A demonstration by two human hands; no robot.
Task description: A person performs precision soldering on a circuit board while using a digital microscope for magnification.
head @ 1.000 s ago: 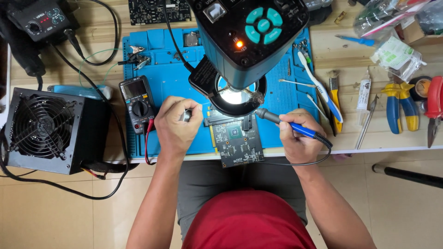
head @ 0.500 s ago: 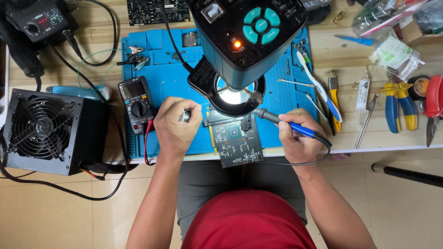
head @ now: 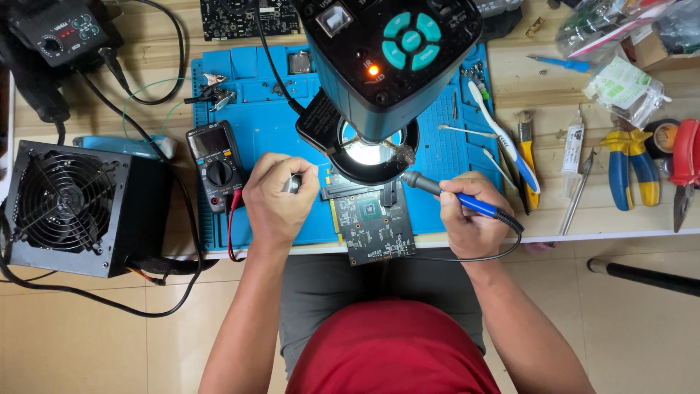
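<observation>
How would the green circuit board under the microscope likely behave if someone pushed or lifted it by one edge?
The board looks flat and thin, so it would probably stay stiff and feel light. It lies on the smooth blue mat and overhangs the table edge, so a push could slide or tip it off. Its small parts look fragile.

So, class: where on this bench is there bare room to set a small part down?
Bare blue mat lies between the multimeter and the microscope. Bare wood shows between the small blue screwdriver and the syringe. The right edge, around the pliers, is crowded.
</observation>
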